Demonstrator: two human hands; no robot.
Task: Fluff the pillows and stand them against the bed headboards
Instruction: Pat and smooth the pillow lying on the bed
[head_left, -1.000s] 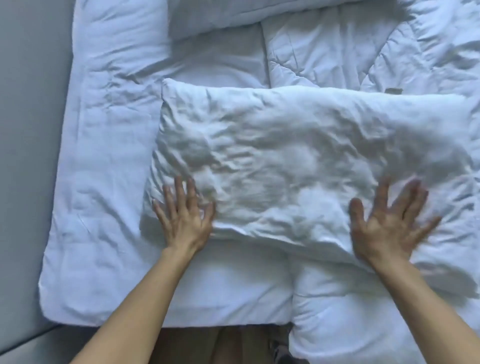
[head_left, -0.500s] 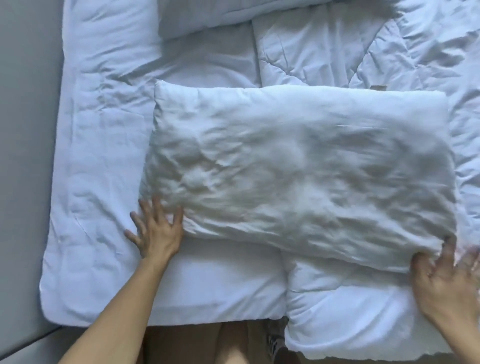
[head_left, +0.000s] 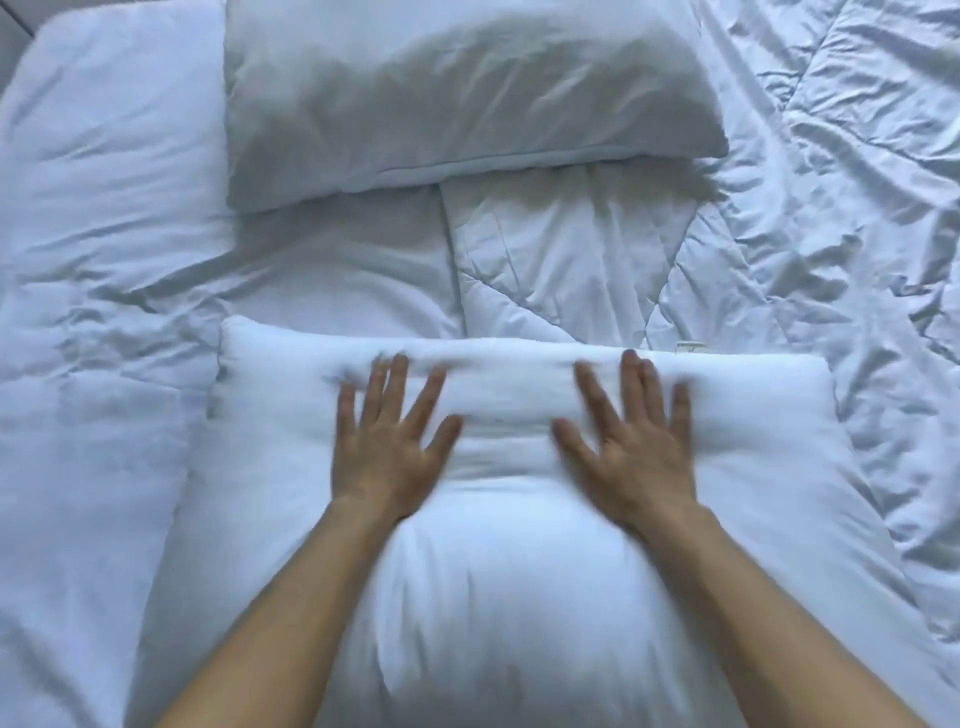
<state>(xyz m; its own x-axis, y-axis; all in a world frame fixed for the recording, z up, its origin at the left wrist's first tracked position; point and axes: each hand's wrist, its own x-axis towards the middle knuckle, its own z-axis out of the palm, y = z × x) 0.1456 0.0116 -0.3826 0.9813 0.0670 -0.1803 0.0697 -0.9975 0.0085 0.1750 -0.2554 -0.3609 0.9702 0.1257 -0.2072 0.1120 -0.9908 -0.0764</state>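
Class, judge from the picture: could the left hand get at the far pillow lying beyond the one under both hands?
Probably yes. The left hand lies flat on the near pillow, holding nothing, and only low bedding separates it from the far pillow; a lean forward may be needed.

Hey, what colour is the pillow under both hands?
Plain white, no pattern; the pillow shows best in the head view.

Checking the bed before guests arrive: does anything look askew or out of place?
The far pillow lies flat and slightly crooked, not stood up, and the quilt at right is rumpled. A small tag pokes out beyond the near pillow.
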